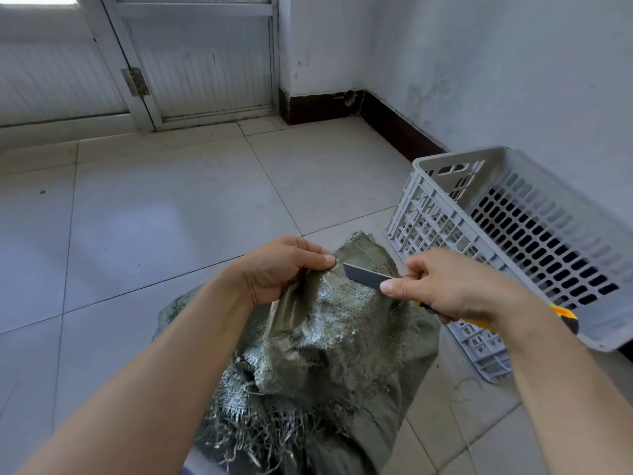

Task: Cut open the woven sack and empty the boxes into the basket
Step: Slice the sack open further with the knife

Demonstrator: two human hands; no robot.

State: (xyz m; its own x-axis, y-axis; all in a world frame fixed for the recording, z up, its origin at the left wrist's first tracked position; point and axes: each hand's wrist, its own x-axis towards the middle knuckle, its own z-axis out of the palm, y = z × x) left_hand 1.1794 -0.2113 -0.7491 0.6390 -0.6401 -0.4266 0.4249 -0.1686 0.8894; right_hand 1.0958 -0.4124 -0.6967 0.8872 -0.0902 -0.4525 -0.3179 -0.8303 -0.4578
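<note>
While left hand pinches the sack top taut on the floor, right hand grips the knife, blade at the fold. Cutting step; next, slice across. Basket waits right.

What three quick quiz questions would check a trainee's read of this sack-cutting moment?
1. True or false: the basket already holds boxes.
2. Fill in: the left hand pinches the top of the ____.
3. What holds the knife? A) the left hand B) the right hand C) both hands

Key: 1 false, none show inside it; 2 sack; 3 B.
</note>
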